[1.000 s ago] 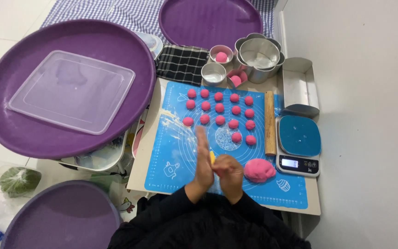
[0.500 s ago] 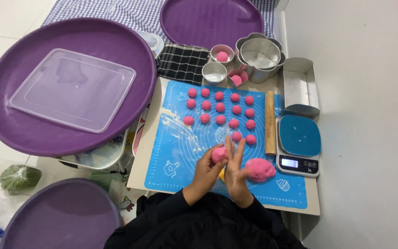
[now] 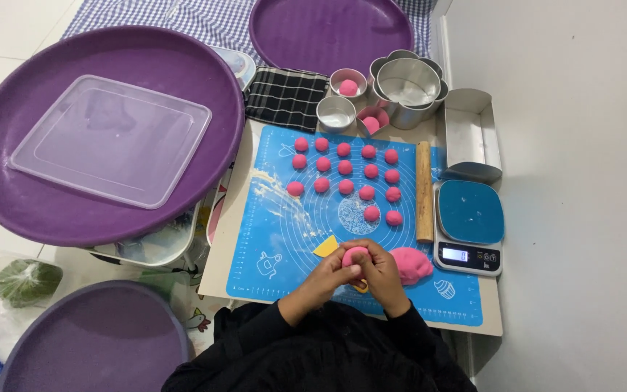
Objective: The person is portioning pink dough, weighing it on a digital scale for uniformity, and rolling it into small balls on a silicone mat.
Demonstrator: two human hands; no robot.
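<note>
Both hands closed around one pink dough piece (image 3: 355,255), held just above the near edge of the blue silicone mat (image 3: 277,239). Left hand (image 3: 330,272) cups it from the left and below, right hand (image 3: 380,272) wraps over from the right — fingertips touching, piece pinched between them with only its top showing.

How to do this step well, judging from the layout:
- Roll between the palms, not the fingertips — fingertip pressure looks likely to leave flats and creases.
- Light, even pressure; the finished pink balls (image 3: 346,168) on the mat are smooth and near-identical, so match that size.
- Keep the hands over the mat so a drop lands on it, not on the tabletop (image 3: 235,218).
- Next free slot appears to be in the bottom row, left of the ball at (image 3: 371,213). Set down apart from neighbours so they don't stick.

Nearby: remaining pink dough lump (image 3: 411,264) just right of the hands, yellow scraper (image 3: 326,247) just left and partly hidden, wooden rolling pin (image 3: 424,192) along the mat's right edge, blue-topped scale (image 3: 469,225) beyond it. Flour smear (image 3: 273,190) on the mat's left side is there if the dough gets tacky.
</note>
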